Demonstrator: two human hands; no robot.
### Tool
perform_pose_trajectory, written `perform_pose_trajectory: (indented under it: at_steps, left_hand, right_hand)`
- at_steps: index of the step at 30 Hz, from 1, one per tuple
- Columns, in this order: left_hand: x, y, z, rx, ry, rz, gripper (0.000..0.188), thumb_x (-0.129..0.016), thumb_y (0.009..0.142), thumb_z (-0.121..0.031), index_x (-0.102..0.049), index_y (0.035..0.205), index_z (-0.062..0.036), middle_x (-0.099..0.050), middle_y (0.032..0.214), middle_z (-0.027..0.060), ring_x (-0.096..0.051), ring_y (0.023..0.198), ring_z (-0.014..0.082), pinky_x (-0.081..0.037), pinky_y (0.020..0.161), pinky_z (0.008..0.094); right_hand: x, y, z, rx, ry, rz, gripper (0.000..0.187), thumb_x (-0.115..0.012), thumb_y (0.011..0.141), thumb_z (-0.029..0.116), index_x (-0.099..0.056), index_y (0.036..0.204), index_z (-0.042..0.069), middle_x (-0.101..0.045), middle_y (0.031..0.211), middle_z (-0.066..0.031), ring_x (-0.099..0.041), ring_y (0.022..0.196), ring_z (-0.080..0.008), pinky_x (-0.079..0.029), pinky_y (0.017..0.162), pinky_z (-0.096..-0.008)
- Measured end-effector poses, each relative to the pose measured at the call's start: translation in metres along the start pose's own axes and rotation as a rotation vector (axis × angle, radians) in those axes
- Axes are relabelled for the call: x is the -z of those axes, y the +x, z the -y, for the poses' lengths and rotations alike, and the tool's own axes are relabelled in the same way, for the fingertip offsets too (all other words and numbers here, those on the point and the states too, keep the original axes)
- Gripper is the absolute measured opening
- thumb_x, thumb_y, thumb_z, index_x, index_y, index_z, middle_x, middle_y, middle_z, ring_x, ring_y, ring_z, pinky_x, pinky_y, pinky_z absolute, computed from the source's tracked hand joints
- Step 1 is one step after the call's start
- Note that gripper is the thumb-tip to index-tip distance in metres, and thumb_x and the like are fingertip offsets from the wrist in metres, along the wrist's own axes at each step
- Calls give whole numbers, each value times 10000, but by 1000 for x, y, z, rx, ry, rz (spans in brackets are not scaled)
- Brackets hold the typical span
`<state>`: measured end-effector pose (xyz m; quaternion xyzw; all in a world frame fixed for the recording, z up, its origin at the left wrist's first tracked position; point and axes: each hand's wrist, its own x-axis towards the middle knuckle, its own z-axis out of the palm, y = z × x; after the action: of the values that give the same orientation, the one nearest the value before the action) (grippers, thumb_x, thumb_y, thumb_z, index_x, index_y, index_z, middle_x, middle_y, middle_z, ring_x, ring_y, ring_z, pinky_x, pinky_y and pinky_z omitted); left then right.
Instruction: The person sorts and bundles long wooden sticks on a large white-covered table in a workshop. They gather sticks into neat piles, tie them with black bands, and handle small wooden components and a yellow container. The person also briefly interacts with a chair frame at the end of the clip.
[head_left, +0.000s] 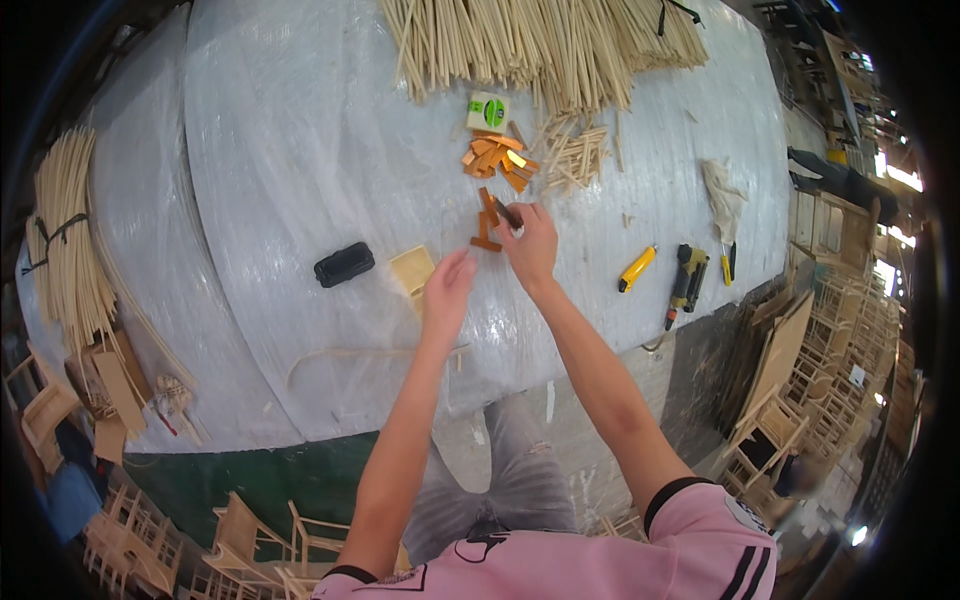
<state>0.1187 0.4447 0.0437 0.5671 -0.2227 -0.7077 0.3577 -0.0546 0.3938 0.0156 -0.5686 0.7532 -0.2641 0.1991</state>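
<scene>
My right hand (531, 245) is closed on a small dark brown wooden strip (507, 212) that sticks out past the fingertips. Just left of it, a few orange-brown wooden strips (486, 243) lie on the plastic-covered table. My left hand (449, 287) hovers lower and to the left, its fingers loosely extended and nothing visible in them. Beside that hand is a pale yellow square pad (411, 268), partly covered by it. Farther away, a pile of orange-brown wooden pieces (489, 158) sits below a small white-and-green packet (488, 112).
Short pale sticks (577, 153) and a large bundle of long rods (520, 45) lie at the far side. A black case (344, 265) rests left. To the right are a yellow utility knife (637, 269), a power tool (687, 278) and a whitish cloth (724, 197). Another rod bundle (68, 230) stands far left.
</scene>
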Motion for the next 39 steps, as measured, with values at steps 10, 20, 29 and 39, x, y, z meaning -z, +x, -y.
perform_pose_trajectory:
  at_steps: [10, 20, 29, 39]
  left_hand:
    - [9, -4, -36, 325, -296, 210, 283, -668, 1047, -250, -691, 1222, -30, -747, 1095, 72, -732, 1004, 182, -592, 895, 325]
    - [72, -36, -48, 523, -362, 671, 350, -649, 1053, -281, -653, 1288, -21, -735, 1192, 115, -721, 1122, 242, -579, 1017, 432]
    - [80, -41, -49, 451, -354, 666, 384, -663, 1051, -261, -637, 1326, 6, -729, 1209, 111, -713, 1150, 247, -576, 1014, 407]
    - [99, -73, -18, 431, -298, 332, 355, -663, 1052, -249, -648, 1297, 8, -728, 1194, 100, -704, 1143, 211, -569, 1028, 384]
  right_hand:
    - [70, -57, 84, 236, -12, 303, 488, -823, 768, 70, -684, 1234, 101, -671, 1117, -66, -620, 1082, -294, -515, 891, -435]
    - [90, -56, 89, 428, 309, 831, 1007, -908, 709, 131, -412, 1585, 120, -577, 1445, -109, -545, 1327, -343, -464, 1099, -466]
    - [90, -59, 108, 313, 385, 840, 911, -901, 726, 108, -476, 1532, 130, -637, 1339, -85, -616, 1192, -310, -530, 1011, -419]
    - [71, -66, 110, 328, 343, 733, 699, -858, 798, 137, -567, 1433, 112, -643, 1332, -101, -647, 1178, -320, -547, 976, -416]
